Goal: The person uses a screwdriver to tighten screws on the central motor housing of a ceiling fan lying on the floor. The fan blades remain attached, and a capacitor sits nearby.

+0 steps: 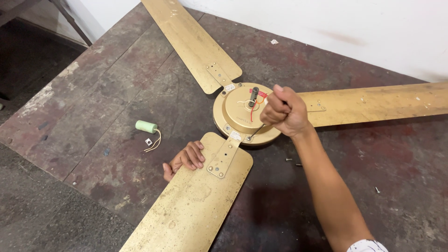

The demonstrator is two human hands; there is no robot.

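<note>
A little green can [146, 126] with thin wires lies on the dark, worn table [116, 84], next to a tiny square nut [148, 141]. To its right, the left hand [185, 158] curls its fingers on the edge of the near gold fan blade [196, 205], pressing it down. The gold fan [246, 114] lies flat in the middle of the table. The right hand [283, 112] is a tight fist around a screwdriver [255, 131]. Its tip touches a screw by the round motor's rim. A few loose screws [293, 162] lie further right.
</note>
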